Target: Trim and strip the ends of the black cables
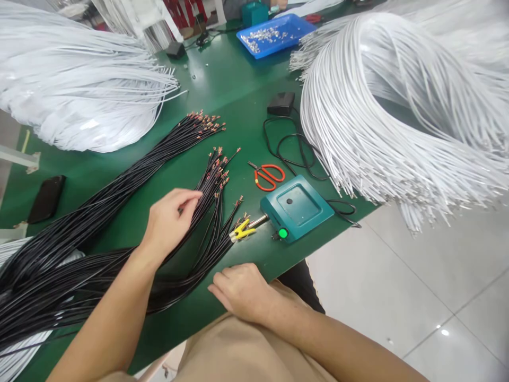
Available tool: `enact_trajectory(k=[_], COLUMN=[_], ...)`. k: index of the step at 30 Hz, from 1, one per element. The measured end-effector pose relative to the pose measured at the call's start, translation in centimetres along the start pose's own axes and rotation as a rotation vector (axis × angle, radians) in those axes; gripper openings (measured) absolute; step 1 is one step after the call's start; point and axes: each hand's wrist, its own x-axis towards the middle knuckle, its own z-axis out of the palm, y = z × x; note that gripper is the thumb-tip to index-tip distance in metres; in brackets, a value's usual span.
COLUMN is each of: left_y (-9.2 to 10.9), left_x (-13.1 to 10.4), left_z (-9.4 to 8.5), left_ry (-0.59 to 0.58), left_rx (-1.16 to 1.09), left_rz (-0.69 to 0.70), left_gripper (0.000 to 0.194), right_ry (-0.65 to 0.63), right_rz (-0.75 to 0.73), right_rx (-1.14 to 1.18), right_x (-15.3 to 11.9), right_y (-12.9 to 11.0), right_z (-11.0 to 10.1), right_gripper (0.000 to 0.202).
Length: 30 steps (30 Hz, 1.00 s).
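Note:
My left hand is above a bundle of black cables, its thumb and fingers pinched together. Whatever lies between those fingertips is hidden. The cables end in bare, splayed copper strands. Loosely curled, my right hand rests at the table's front edge, and no object shows in it. In front of it sits a teal machine with a lit green button and a metal shaft. A yellow clip is at the shaft's end, close to several cable ends. Orange-handled scissors lie behind the machine.
Another black cable bundle lies further back on the green table. Large heaps of white cables stand at left and right. A blue tray of small metal parts, a black pedal with its cord and a phone are also there.

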Motion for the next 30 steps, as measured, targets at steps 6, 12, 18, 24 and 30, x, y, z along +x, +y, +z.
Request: enact_trajectory(k=[6,12,18,24,30], left_y=[-1.7,-2.6,-3.1,-4.2,-4.8], left_x=[8.6,11.2,11.0,11.3,10.0], left_z=[3.2,4.2,4.0,4.0,-0.1], left_ry=[-0.052,-0.170,-0.206,-0.142,0.469], left_rx=[0.258,0.428,0.466,0.343,-0.286], left_rz=[-0.009,-0.076,-0.049,-0.032,-0.075], left_gripper=[0.028,0.028,0.031,0.023,0.013], right_ry=[0.009,0.018,-0.004,0.106,-0.306], right_rz=[-0.002,-0.006,-0.031,0.069,0.587], right_rx=[0.002,0.006,0.026,-0.001,-0.383], right_x=[0.0,0.1,0.3,4.7,12.7], right_y=[0.2,0.4,0.3,3.9,12.2], right_z=[-0.1,0.0,-1.8,-12.9,-17.4], right_gripper=[0.029,0.026,0.029,0.041,0.024])
